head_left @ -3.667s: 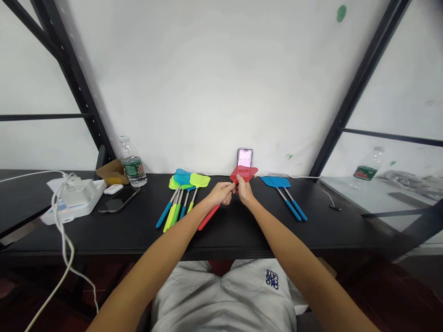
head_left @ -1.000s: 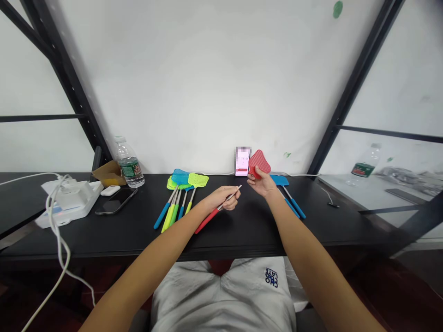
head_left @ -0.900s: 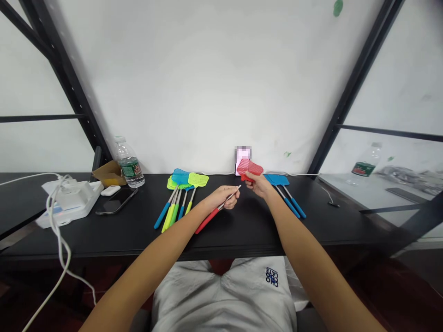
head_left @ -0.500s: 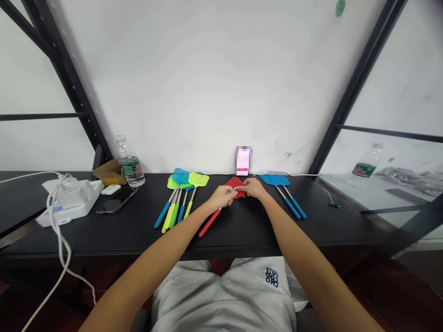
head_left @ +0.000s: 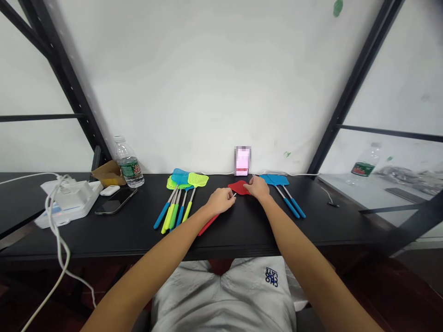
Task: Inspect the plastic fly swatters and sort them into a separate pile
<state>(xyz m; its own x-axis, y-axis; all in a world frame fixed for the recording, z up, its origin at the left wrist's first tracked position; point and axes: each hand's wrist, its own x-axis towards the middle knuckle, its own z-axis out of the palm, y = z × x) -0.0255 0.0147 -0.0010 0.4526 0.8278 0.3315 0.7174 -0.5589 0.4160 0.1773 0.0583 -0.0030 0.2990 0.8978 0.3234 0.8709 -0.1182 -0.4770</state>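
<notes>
My left hand is closed around the metal shaft of a red fly swatter handle; the shaft's bare tip sticks out past my fingers. Just to the right, my right hand pinches a red mesh fly swatter head by its side. The head lies near the shaft tip, seemingly apart from it. Left of my hands several swatters lie fanned together, among them a yellow-green swatter and a blue swatter. Two blue swatters lie to the right of my right hand.
A lit phone leans on the wall behind my hands. On the left of the black table are a water bottle, a dark phone, a white case, a cardboard box and a power strip with cables.
The red head came off the shaft after the first frame. My right hand turned it, brought it down to the shaft tip, and now holds it slightly further right.
</notes>
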